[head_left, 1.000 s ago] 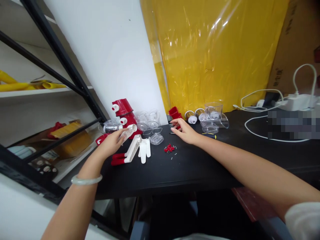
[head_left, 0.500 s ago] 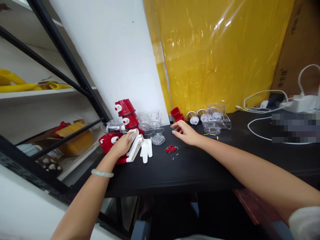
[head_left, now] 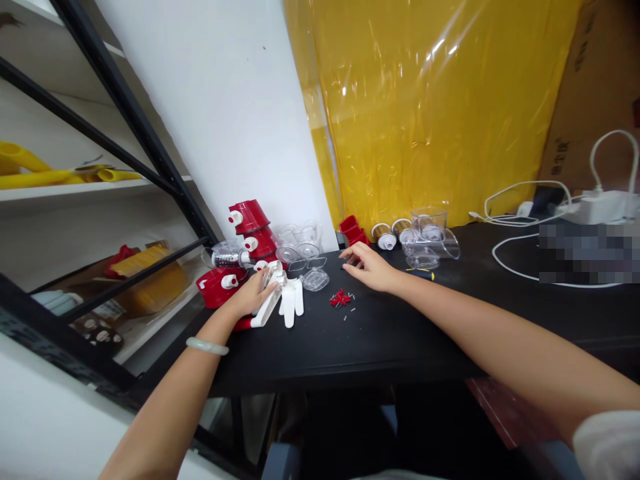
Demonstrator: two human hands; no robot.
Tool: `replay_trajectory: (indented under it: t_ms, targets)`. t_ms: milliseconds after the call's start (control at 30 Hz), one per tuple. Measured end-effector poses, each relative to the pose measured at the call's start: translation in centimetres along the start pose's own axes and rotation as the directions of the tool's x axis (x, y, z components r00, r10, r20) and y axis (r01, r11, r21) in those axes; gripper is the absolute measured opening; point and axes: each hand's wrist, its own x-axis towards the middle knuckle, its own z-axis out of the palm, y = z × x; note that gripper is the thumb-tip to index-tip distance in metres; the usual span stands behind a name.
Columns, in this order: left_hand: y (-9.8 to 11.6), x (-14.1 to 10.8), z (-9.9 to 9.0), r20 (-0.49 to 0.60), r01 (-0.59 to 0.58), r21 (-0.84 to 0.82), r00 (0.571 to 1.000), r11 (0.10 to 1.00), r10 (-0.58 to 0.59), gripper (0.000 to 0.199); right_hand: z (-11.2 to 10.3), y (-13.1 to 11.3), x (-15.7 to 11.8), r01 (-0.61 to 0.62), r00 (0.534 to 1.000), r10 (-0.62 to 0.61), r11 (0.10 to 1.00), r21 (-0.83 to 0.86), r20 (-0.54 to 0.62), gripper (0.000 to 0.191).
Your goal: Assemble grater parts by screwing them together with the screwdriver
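My left hand (head_left: 253,293) reaches over the white handle parts (head_left: 269,304) at the left of the black table, fingers apart and touching them; a firm grip does not show. Stacked red housings (head_left: 253,230) stand just behind it. Flat white pieces (head_left: 290,303) lie to its right. My right hand (head_left: 367,267) hovers near the table's middle, fingers apart and slightly curled, with nothing visible in it. Small red pieces (head_left: 341,299) with metal pins lie in front of it, and a red container (head_left: 353,231) is behind it.
Clear plastic cups (head_left: 431,240) and metallic cylinders (head_left: 384,237) stand at the back. A screwdriver (head_left: 421,273) lies by my right forearm. White cables (head_left: 520,267) and a power strip (head_left: 597,207) are at the right. A black-framed shelf (head_left: 125,113) stands at the left.
My left hand has shifted slightly down and its fingers now spread over the white handle parts, uncovering a white knob. My right hand has barely moved.
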Motion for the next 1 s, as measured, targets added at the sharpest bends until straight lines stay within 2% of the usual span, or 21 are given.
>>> replay_trajectory:
  t_ms: [200, 500, 633, 800, 1000]
  targets:
    - [-0.1, 0.2, 0.3, 0.021, 0.045, -0.062, 0.999, 0.997, -0.043, 0.083, 0.0, 0.1, 0.0, 0.001, 1.0, -0.001, 1.0, -0.005, 0.005, 0.021]
    - [0.2, 0.2, 0.1, 0.06, 0.078, -0.043, 0.995, 0.996, -0.075, 0.088, 0.0, 0.2, 0.0, 0.011, 1.0, -0.011, 1.0, -0.006, 0.007, 0.02]
    - [0.7, 0.1, -0.2, 0.071, 0.111, -0.018, 0.992, 0.994, -0.109, 0.086, 0.0, 0.2, 0.0, 0.005, 1.0, -0.005, 1.0, -0.009, 0.013, 0.021]
    - [1.6, 0.0, -0.6, 0.111, 0.058, -0.026, 0.992, 0.998, -0.055, 0.077, -0.1, 0.2, 0.0, 0.013, 1.0, -0.013, 1.0, -0.008, 0.016, 0.021]
    - [2.4, -0.2, -1.0, 0.104, 0.07, -0.002, 0.992, 0.998, -0.07, 0.073, 0.0, 0.1, 0.0, 0.015, 1.0, -0.015, 1.0, -0.012, 0.016, 0.021]
